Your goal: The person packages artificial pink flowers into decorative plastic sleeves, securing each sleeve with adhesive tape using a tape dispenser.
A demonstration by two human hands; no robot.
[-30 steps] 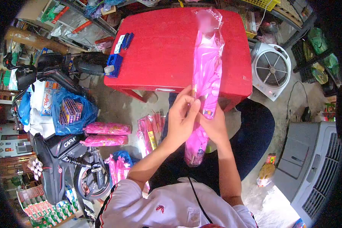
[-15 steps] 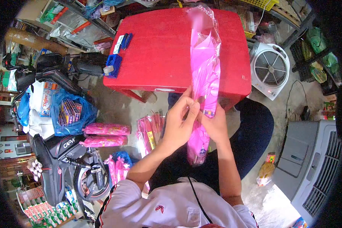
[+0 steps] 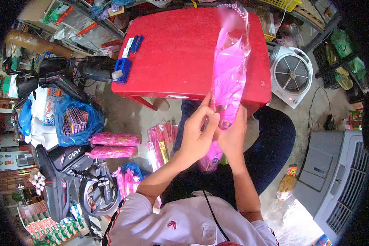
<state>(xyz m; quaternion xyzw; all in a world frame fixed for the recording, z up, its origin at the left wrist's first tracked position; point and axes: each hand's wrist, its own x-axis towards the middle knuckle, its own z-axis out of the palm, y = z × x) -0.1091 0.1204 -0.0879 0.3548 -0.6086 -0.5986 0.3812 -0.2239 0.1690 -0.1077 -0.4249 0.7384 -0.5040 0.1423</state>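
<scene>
I hold a long clear plastic sleeve filled with pink sticks, the pink packet, upright over the near edge of a red plastic table. My left hand pinches the packet's left side at its middle. My right hand wraps around it from the right, just below. The packet's lower end pokes out under my hands, above my lap. Its open top reaches past the table's far edge.
A blue tape dispenser and a blue stapler lie at the table's left edge. Pink packets and loose pink bundles lie on the floor at left, beside a motorbike. A white fan stands at right, a grey appliance beyond.
The packet has shifted up and to the right, its top tilting rightward. My right hand has slid lower and turned round the packet; my left hand keeps its pinch.
</scene>
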